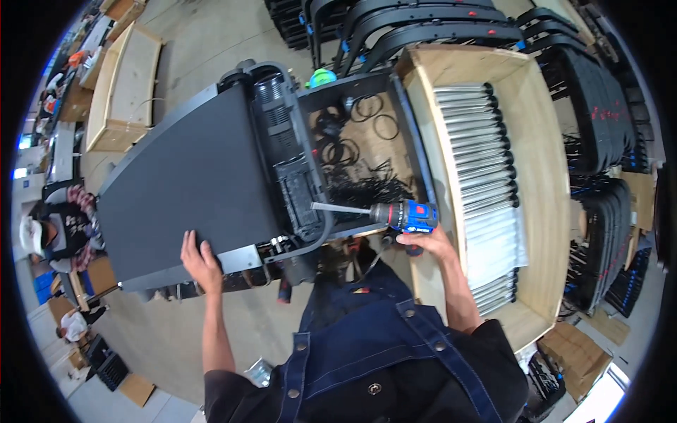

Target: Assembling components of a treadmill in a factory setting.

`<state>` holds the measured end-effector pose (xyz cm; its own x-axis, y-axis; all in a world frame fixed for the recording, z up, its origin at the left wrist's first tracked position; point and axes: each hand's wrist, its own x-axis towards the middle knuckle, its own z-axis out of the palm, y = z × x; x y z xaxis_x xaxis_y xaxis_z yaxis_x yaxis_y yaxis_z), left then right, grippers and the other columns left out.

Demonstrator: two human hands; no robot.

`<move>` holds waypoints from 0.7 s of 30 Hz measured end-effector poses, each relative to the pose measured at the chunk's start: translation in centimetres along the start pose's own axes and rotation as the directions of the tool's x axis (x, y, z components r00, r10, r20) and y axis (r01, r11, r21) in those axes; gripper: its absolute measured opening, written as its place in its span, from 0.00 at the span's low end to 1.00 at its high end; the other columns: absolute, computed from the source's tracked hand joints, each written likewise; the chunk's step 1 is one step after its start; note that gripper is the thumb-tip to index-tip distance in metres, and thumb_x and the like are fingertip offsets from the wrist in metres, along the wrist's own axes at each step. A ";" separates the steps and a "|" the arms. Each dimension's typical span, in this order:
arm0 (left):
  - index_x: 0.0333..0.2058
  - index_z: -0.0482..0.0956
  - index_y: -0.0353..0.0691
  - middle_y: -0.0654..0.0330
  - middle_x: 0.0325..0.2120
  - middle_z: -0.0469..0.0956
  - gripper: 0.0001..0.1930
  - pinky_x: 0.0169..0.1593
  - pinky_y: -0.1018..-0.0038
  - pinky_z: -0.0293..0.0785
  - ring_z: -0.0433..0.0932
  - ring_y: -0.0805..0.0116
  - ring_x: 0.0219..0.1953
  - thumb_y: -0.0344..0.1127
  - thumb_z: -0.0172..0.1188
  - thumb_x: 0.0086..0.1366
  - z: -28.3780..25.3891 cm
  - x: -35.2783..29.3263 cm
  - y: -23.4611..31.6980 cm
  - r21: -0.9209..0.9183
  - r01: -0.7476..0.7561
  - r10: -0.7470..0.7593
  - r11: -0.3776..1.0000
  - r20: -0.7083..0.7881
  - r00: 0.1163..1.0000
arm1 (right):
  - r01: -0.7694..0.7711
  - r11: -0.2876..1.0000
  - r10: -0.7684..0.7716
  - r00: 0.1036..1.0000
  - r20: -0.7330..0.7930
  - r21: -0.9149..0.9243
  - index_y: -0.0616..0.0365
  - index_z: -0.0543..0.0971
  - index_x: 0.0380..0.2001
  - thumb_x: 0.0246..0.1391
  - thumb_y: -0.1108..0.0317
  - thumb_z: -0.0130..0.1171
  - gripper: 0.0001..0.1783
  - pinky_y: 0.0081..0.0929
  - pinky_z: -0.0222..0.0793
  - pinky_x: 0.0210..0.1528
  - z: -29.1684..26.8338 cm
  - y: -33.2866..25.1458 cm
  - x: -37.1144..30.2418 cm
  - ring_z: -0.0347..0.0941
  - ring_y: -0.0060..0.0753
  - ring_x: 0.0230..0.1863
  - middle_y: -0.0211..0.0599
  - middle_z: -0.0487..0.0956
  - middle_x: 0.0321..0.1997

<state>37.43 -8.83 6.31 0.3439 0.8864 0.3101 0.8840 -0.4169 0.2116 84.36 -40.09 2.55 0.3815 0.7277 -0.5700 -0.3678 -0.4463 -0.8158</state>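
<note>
A treadmill (190,176) with a dark running belt lies in front of me, its motor end at the right with the motor (271,106) and a black finned part (300,197) exposed. My left hand (203,266) rests open on the belt's near edge, beside the silver side rail (240,259). In my right hand (431,243) is a blue and black cordless drill (405,216). Its long metal bit (342,208) points left, over the frame at the motor end. Whether the tip touches anything I cannot tell.
Right of the treadmill, a tray (367,151) holds black cable loops and many screws. Beyond it stands a wooden crate (546,183) of silver tubes (472,148). Black frames (423,42) are stacked at the back. Another person (60,229) is at the far left.
</note>
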 end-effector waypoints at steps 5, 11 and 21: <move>0.62 0.73 0.39 0.51 0.64 0.71 0.22 0.68 0.58 0.59 0.67 0.50 0.65 0.42 0.51 0.75 0.2 -0.3 0.3 -0.006 0.055 -0.055 0.998 0.007 0.998 | 0.360 0.930 -0.344 0.782 -0.520 -0.075 0.61 0.78 0.49 0.54 0.75 0.70 0.19 0.28 0.75 0.45 2.2 0.4 0.0 0.76 0.21 0.41 0.29 0.80 0.43; 0.61 0.75 0.40 0.53 0.63 0.72 0.21 0.68 0.58 0.60 0.68 0.51 0.64 0.40 0.54 0.73 0.6 0.8 1.7 -0.045 0.057 -0.057 0.997 0.000 0.998 | 0.215 0.830 -0.527 0.603 -0.598 -0.515 0.68 0.71 0.55 0.61 0.68 0.60 0.22 0.35 0.70 0.53 -1.5 6.4 6.8 0.76 0.35 0.44 0.47 0.81 0.44; 0.59 0.76 0.41 0.51 0.62 0.72 0.22 0.67 0.56 0.61 0.69 0.51 0.63 0.40 0.61 0.67 -0.4 0.1 -1.2 -0.099 0.006 -0.011 0.995 -0.043 0.999 | -0.082 0.571 -0.447 0.804 -0.393 -0.817 0.69 0.67 0.66 0.59 0.66 0.65 0.35 0.35 0.65 0.65 1.4 6.8 -0.9 0.73 0.49 0.63 0.58 0.76 0.61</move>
<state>36.31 -8.33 6.46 0.3205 0.8813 0.3473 0.8506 -0.4291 0.3039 80.36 -43.06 -2.35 0.8042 0.5796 -0.1317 0.4518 -0.7400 -0.4982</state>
